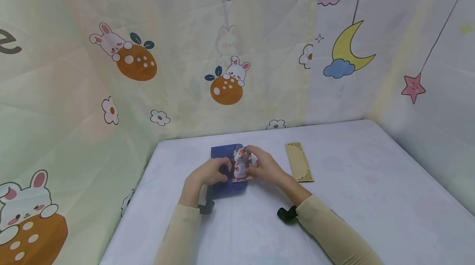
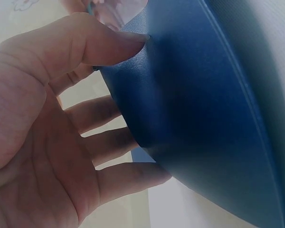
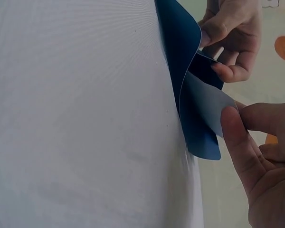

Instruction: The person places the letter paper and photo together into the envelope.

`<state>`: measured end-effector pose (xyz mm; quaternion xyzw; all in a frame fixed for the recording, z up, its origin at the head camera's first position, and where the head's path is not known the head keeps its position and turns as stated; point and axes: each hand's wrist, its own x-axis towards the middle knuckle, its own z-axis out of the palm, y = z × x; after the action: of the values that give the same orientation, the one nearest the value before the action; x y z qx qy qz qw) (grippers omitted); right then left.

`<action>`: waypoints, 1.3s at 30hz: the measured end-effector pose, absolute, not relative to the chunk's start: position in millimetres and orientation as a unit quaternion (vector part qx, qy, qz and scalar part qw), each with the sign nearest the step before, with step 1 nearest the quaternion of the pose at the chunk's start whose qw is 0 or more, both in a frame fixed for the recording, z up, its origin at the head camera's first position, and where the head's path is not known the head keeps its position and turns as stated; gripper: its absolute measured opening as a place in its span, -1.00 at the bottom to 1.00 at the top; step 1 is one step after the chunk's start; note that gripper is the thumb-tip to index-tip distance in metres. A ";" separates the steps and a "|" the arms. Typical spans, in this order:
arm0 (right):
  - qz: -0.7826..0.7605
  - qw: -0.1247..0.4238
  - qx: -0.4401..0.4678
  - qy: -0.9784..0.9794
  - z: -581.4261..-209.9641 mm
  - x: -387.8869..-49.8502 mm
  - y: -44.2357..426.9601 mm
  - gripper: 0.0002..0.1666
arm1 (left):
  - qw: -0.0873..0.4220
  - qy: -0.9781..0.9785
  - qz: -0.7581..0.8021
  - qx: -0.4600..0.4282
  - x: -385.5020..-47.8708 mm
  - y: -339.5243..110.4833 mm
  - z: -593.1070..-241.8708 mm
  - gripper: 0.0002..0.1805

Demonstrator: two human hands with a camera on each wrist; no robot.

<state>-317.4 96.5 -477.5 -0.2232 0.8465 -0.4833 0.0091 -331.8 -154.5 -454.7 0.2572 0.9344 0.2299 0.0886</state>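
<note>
A dark blue folding cover [image 1: 227, 191] with rounded corners stands partly spread on the white table. My left hand [image 1: 210, 172] pinches one of its flaps at the edge; in the left wrist view the thumb [image 2: 116, 47] lies on the blue face [image 2: 204, 118] and the fingers are behind it. With thumb and fingers my right hand [image 1: 266, 167] holds a small card [image 1: 241, 165] printed with a cartoon hamster. The right wrist view shows the card's pale back [image 3: 211, 102], its far part between the blue flaps [image 3: 180, 52]. How deep it sits is hidden.
A gold-coloured strip [image 1: 299, 162] with ornate corners lies on the table to the right of the right hand. White cloth covers the table [image 1: 352, 182]. Printed curtains [image 1: 185, 71] hang behind and at both sides. Dark wrist cameras [image 1: 287, 214] sit at the cuffs.
</note>
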 end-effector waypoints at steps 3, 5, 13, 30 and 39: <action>-0.485 0.014 -0.223 0.845 -477.9 -317.5 96.0 -0.01 | 0.091 0.935 0.231 0.254 -332.1 -154.7 -454.8 -0.65; -0.485 0.019 -0.225 0.845 -478.6 -317.7 95.7 0.00 | 0.094 0.935 0.233 0.250 -332.3 -154.7 -454.8 -0.65; -0.487 0.029 -0.245 0.838 -480.1 -318.1 92.3 0.06 | 0.092 0.934 0.238 0.252 -333.3 -154.9 -455.8 -0.65; -0.488 0.040 -0.239 0.839 -484.2 -318.2 88.4 0.03 | 0.101 0.931 0.247 0.250 -332.2 -154.8 -455.3 -0.66; -0.480 0.044 -0.225 0.847 -485.3 -317.9 83.2 -0.04 | 0.101 0.934 0.244 0.242 -331.9 -154.9 -454.5 -0.65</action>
<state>-317.9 83.2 -485.3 -0.2247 0.8466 -0.4805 0.0437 -331.9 -154.9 -454.5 0.2422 0.9336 0.2440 0.1008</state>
